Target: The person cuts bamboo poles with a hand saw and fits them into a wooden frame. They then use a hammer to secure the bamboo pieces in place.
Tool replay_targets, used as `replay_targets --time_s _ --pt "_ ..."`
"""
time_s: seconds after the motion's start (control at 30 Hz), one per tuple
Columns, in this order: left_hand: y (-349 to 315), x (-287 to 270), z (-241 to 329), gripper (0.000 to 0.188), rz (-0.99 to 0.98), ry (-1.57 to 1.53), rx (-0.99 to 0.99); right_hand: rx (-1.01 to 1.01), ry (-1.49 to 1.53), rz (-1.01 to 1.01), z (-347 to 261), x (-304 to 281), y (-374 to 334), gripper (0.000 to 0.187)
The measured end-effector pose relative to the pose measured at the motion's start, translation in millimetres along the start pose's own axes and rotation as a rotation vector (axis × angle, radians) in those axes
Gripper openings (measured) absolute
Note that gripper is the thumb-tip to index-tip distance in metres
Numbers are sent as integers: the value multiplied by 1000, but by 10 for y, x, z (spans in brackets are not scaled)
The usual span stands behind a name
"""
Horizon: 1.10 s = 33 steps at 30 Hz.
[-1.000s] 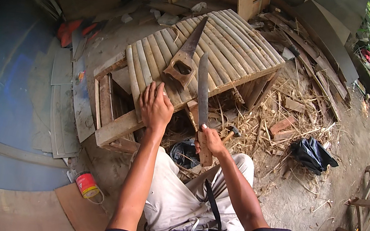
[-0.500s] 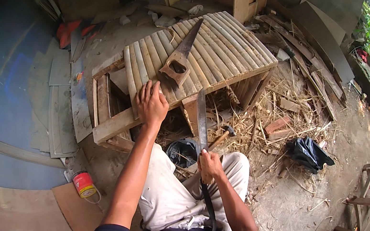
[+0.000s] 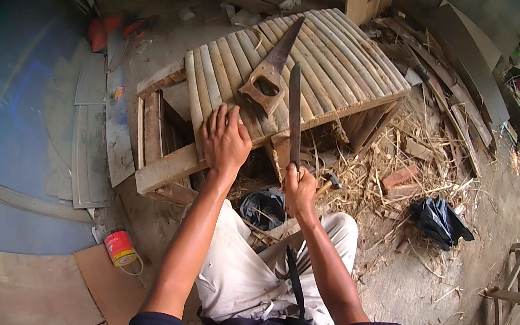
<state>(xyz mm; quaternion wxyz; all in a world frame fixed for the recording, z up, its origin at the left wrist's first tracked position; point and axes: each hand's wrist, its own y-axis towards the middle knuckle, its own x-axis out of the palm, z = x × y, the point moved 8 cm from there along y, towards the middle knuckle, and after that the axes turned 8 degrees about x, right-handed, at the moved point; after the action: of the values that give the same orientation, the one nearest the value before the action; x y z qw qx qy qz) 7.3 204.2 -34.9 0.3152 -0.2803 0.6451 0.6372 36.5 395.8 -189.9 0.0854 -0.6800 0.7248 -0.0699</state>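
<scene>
The machete's point(image 3: 295, 117) handle is almost swallowed by the right grip point(image 3: 300, 193), and whether its blade touches the desk point(image 3: 328, 78) behind it, I can't tell from here. Underneath, the space is dim and hard to read; a hammer point(image 3: 334, 182) pokes out just right of that fist, its lower handle out of sight. Past the rim, the far-left boards vanish into black.

Look at the textures: round-backed wooden slats laid side by side across the desk, a handsaw point(image 3: 269, 71) with worn wooden handle and tapering dull blade lying on them, curly pale shavings point(image 3: 367, 173) strewn to the right, a crumpled black plastic bag point(image 3: 440, 221) beyond.

And the hands! The right is clenched round the machete, blade pointing up and far, above the near thigh. The left grip point(image 3: 227, 138) lies palm down, grasping nothing, fingers extended on the slats' near-left ends.
</scene>
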Motion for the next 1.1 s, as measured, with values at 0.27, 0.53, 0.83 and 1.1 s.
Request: replay_targets --time_s 0.27,0.53,0.83,1.1 --pt "-22 -26 9 34 24 -25 10 31 -61 65 819 -101 -345 42" --pt "-20 -5 11 34 26 -10 9 244 193 -33 660 -326 -870 34" --pt "-8 -56 15 34 53 -5 28 2 109 10 -192 24 72 34" --pt "-10 2 9 35 9 8 21 24 39 13 1100 -99 -335 32"
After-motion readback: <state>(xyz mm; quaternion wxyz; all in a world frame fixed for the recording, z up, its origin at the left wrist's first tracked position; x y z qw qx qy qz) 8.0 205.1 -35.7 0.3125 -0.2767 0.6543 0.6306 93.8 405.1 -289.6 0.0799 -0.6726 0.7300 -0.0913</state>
